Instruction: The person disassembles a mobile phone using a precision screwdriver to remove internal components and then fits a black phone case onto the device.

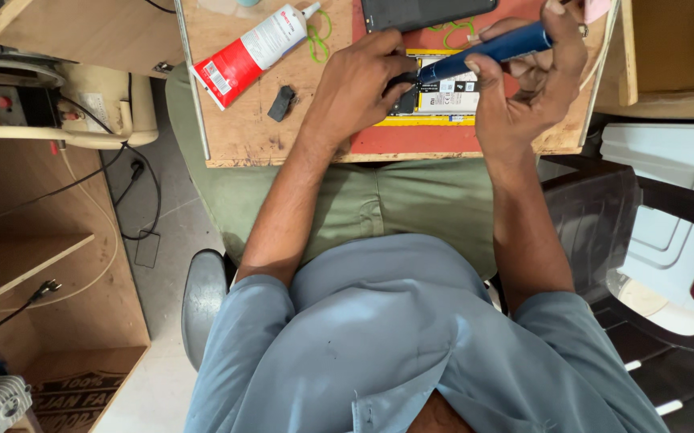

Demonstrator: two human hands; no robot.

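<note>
Partly hidden: opened phone [447,95] under hands [359,88], screwdriver [491,50]

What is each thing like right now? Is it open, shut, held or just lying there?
Phone: back off, insides showing, lying flat on the red mat.
Blue tool: held slanted in the right hand, tip down at the phone.
Left hand: pressing on the phone.
Glue tube: lying on its side on the wooden board, untouched; cannot tell if capped.
Small black piece: lying loose on the board.
Dark cover: lying flat.
</note>
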